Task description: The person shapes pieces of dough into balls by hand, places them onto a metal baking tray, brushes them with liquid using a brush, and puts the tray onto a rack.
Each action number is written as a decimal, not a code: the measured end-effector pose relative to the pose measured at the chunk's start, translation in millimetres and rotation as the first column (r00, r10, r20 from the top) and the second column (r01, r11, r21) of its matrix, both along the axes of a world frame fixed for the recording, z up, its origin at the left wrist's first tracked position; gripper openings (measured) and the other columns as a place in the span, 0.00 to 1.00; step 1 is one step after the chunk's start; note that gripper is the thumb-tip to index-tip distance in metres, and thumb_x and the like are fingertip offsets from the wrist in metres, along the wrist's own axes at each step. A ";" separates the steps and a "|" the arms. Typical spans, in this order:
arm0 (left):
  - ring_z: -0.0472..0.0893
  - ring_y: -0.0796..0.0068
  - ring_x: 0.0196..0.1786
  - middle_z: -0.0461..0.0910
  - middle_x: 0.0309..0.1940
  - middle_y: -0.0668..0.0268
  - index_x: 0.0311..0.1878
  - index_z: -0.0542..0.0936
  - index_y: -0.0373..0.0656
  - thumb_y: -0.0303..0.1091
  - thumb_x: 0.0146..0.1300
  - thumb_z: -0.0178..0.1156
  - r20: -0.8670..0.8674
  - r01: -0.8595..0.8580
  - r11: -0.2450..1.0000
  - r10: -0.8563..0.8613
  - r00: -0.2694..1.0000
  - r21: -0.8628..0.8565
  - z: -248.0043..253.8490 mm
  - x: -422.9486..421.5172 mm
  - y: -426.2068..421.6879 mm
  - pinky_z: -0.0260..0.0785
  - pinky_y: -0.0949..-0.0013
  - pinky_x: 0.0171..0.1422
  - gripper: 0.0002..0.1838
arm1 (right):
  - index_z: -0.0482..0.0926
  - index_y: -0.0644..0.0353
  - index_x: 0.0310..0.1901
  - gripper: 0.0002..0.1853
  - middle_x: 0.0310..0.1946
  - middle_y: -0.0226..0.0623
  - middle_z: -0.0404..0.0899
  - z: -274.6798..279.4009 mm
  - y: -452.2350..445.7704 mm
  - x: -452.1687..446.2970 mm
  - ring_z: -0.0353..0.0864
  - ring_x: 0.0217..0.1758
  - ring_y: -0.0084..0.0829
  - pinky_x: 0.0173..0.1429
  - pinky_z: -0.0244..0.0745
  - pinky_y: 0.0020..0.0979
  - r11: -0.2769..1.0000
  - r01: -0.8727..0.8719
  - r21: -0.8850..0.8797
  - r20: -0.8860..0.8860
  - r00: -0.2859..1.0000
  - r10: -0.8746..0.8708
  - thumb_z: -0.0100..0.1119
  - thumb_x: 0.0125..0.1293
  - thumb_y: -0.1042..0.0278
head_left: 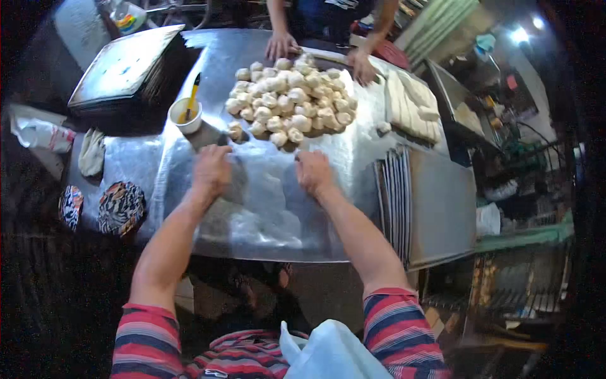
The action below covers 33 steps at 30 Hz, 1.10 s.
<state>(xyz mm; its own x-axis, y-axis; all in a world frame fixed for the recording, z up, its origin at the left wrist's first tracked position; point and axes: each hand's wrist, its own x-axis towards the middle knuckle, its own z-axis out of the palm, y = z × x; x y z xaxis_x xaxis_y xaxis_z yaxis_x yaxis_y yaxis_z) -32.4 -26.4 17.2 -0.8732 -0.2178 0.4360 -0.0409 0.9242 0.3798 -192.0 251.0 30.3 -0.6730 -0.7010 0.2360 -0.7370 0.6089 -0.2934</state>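
My left hand (213,169) is closed low over the metal table (265,221), its fingertips turned under. A single dough ball (235,131) lies just beyond it. Across from it, my right hand (314,172) is also closed at the table, its thumb side toward the left. Whether either hand holds anything thin or small is hidden by the curled fingers. Beyond both hands rises a large pile of pale, rounded dough balls (290,95). Left of the pile, a white cup (184,125) holds a yellow-handled brush (192,98).
Stacked metal trays (126,66) sit at the back left; upright trays (435,202) stand at right. Long dough strips (410,104) lie beyond those. A co-worker's hands (281,45) work at the far edge. Patterned cloth pads (121,207) and a glove (92,153) are at left.
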 end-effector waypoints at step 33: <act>0.77 0.51 0.48 0.78 0.42 0.58 0.48 0.86 0.49 0.23 0.57 0.63 -0.006 0.188 0.982 -0.188 0.982 0.016 11.6 6.2 25.0 0.72 0.53 0.52 0.16 | 0.83 0.53 0.39 0.06 0.34 0.42 0.84 -20.0 7.5 10.7 0.84 0.42 0.52 0.50 0.78 0.50 0.955 -0.251 -0.156 -0.081 0.967 0.241 0.60 0.59 0.69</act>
<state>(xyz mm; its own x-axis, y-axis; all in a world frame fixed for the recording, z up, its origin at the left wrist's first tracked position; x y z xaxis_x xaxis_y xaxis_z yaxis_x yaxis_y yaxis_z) -26.2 -1.4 28.8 -0.8972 -0.0574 0.4380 0.1348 0.9087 0.3951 -181.3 258.5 10.3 -0.4658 -0.7911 0.3964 -0.8773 0.3541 -0.3241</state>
